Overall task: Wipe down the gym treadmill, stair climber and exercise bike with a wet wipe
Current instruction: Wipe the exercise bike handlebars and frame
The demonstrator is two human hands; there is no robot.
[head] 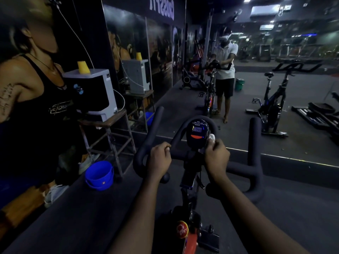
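Pinching the wet wipe (211,137) against the right edge of the console (190,143) on the exercise bike (190,237), right hand (216,155) curled round it, left hand (159,159) gripping the handlebar (255,142); hard rubbing may trip the red button (197,136) or push moisture into the display (197,129).

Right hand (216,155) pinching wipe (212,137) against console (196,133), left hand (159,159) seemingly gripping handlebar (254,143)

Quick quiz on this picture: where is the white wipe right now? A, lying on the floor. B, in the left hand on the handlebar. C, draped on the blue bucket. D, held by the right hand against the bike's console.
D: the right hand holds the wipe against the lower right edge of the console, while the left hand grips the handlebar.
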